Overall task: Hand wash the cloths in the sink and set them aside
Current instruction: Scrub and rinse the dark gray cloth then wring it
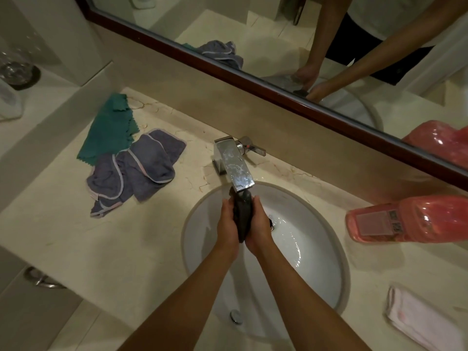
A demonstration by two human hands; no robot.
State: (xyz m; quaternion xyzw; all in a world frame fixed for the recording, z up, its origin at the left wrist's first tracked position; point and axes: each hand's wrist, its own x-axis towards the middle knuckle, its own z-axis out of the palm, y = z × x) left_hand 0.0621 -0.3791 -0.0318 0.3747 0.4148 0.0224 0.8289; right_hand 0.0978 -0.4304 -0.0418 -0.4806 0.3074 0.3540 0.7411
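A dark cloth [242,216], bunched and wet, is held over the sink [316,279] just below the spout of the faucet [234,164]. It is gripped from either side: the left hand [228,224] and the right hand [258,225] are both curled round it. Left of the faucet, on the countertop [101,249], crumpled grey cloths [136,171] lie touching a green cloth [110,127]. Right of the faucet, a pink bottle [410,219] lies on its side; nearer the viewer, a folded white towel [415,317] is seen.
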